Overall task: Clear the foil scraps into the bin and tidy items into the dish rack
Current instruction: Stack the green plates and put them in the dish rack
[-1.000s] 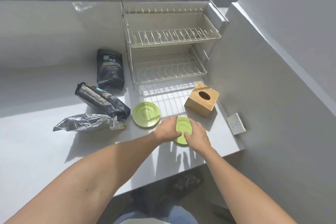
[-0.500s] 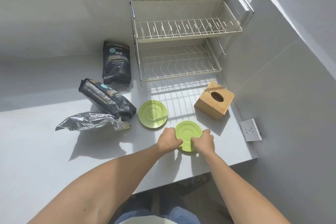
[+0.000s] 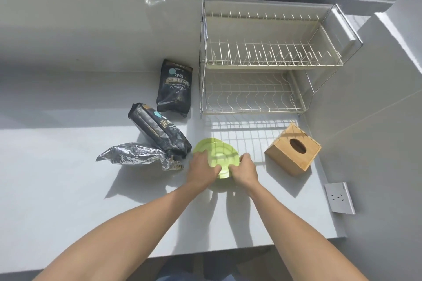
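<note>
Both my hands grip one green plate (image 3: 225,158) by its sides, my left hand (image 3: 202,172) on its left rim and my right hand (image 3: 244,172) on its right rim. It overlaps a second green plate (image 3: 202,146) lying on the counter just behind and to the left. A crumpled silver foil bag (image 3: 132,155) lies to the left of the plates. The empty two-tier wire dish rack (image 3: 271,66) stands at the back right against the wall. No bin is in view.
Two black coffee bags rest left of the rack, one flat (image 3: 174,86) and one nearer (image 3: 159,130) touching the foil. A wooden tissue box (image 3: 293,149) sits right of the plates. A wall socket (image 3: 340,197) is on the right wall. The counter's front edge (image 3: 251,248) runs below.
My hands have carried the green plate up and left from the counter's front, so it now overlaps the second plate. The view has shifted upward, showing the window frame.
</note>
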